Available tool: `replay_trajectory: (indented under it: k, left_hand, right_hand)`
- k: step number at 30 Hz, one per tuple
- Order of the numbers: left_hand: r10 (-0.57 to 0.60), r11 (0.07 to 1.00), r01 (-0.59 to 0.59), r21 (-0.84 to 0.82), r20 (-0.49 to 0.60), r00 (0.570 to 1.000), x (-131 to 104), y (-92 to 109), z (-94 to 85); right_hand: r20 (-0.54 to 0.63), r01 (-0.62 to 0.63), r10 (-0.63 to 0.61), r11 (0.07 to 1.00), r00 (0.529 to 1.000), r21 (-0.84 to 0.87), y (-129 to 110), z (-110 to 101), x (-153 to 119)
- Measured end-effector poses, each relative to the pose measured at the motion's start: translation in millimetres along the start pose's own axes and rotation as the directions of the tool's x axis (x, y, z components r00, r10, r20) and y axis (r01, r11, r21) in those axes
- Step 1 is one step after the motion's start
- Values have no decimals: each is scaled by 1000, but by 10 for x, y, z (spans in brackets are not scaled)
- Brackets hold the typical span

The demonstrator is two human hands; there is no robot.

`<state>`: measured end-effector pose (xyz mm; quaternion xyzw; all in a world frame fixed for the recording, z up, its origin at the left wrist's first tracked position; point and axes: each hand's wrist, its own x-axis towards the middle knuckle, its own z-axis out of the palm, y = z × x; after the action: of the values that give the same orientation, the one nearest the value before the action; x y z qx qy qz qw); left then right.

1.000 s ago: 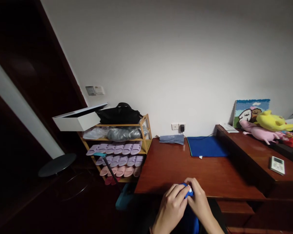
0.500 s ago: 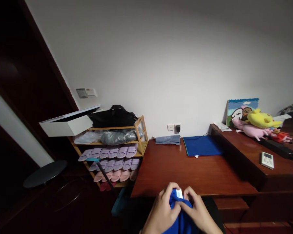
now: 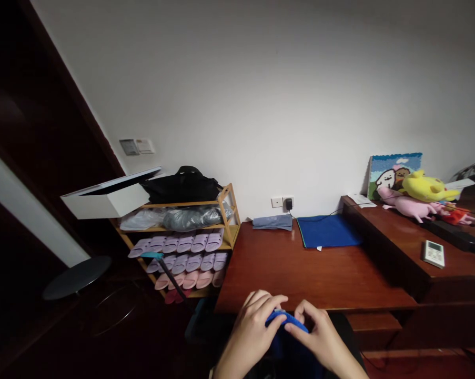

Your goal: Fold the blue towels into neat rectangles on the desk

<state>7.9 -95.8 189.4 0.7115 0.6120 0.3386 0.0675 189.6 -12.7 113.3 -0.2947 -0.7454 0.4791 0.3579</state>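
My left hand (image 3: 253, 329) and my right hand (image 3: 320, 337) are close together at the bottom of the view, just in front of the near edge of a red-brown wooden desk (image 3: 300, 273). Both pinch the top edge of a bright blue cloth (image 3: 286, 317), which hangs down between them; its lower part is in shadow. A folded dark blue cloth (image 3: 327, 231) and a folded grey-blue cloth (image 3: 272, 221) lie at the back of the desk by the wall.
A wooden shoe rack (image 3: 190, 242) with several purple and pink slippers stands left of the desk, with a white box (image 3: 107, 200) and a black bag (image 3: 184, 184) on top. Plush toys (image 3: 418, 195) and a white remote (image 3: 433, 253) lie on the raised right counter. A round stool (image 3: 77, 276) stands far left.
The white label seen on the blue cloth half a second ago is hidden now. My hands have shifted a little, and the view has swung slightly left and down.
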Motion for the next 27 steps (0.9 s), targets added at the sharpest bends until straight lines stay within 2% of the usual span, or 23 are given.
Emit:
replay_trajectory:
  k: [3,6,9,11,14,16,18,20,23,27]
  left_hand:
    - [28,999,-31,38,70,997,-4,24,-40]
    - [40,999,-40,14,42,998,-11,29,-57]
    - [110,994,-108,28,-83,990,-10,-7,-129]
    - [169,984,-156,81,-198,965,1,-62,-242]
    - [237,964,-167,207,-383,893,24,-205,-510]
    - [274,945,-144,294,-468,840,34,-337,-724]
    - [314,917,-126,379,-489,814,28,-485,-937]
    - [347,881,-114,459,-464,815,-6,-630,-1131]
    - [364,837,-62,544,-469,805,-104,-794,-1365]
    - [295,844,99,527,-611,735,-258,-907,-1556]
  right_hand:
    - [14,5,-5,1000,1000,-15,-72,-25,-1]
    - [91,22,-17,999,996,-49,-77,-23,-14]
    - [205,1,17,996,979,-91,71,19,-66]
    - [235,-39,62,994,970,-99,236,48,-111]
    - [236,-97,125,987,964,-129,469,27,-136]
    - [299,-142,195,972,934,-188,556,-61,-96]
    - [370,-187,273,949,888,-253,571,-225,-25]
    - [379,-196,306,933,874,-302,524,-465,40]
    - [293,-164,278,919,915,-359,397,-924,46]
    - [226,-162,264,907,938,-388,323,-1483,-153]
